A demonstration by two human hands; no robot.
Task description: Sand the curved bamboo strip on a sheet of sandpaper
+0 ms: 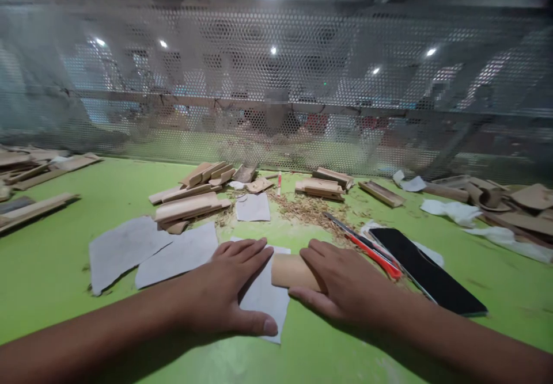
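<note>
Print on one red-and-white stick (279,183) is too small to read; one red-handled tool (372,252) and one black-screened phone (427,270) lie right. Right hand (341,277) grips one smooth, tan, curved bamboo piece (294,272), left end over one white sheet (265,297) on the green table (181,346); left hand (227,286) lies open, palm down on that sheet.

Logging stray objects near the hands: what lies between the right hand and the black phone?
In the head view, a red-handled cutting tool lies between the right hand and the black phone; a white scrap also shows at the phone's far end.
</note>
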